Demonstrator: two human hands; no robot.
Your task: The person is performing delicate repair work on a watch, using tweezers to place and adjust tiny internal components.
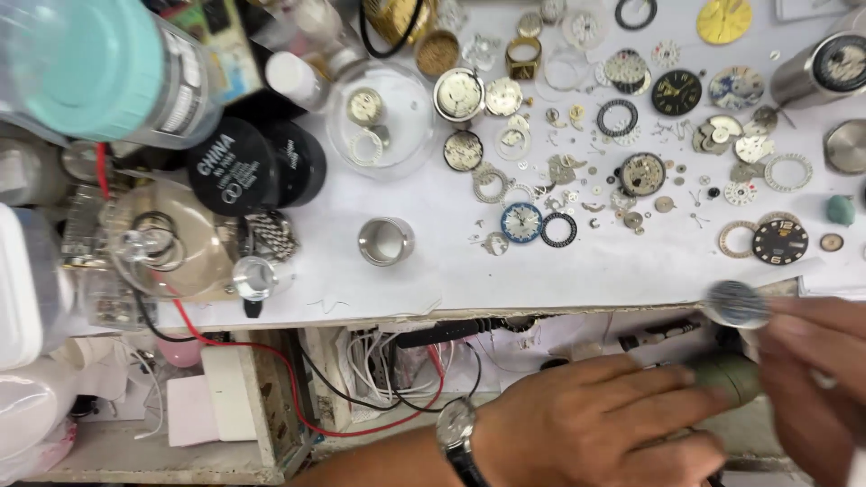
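My left hand [595,424] reaches in from the bottom, a wristwatch on its wrist, and wraps around a dull green cylindrical tool [732,377]. My right hand [816,379] comes in from the right edge, blurred, pinching a small round blue-grey watch part [735,304] just above the green tool, at the front edge of the white work surface [433,271]. Both hands sit below the table's front edge.
Several watch dials, rings, gears and movements are scattered over the white surface. A steel ring [386,241] lies alone near the front. A glass dish [379,117], black round tins [236,167], a teal-capped bottle [99,68] and cables crowd the left.
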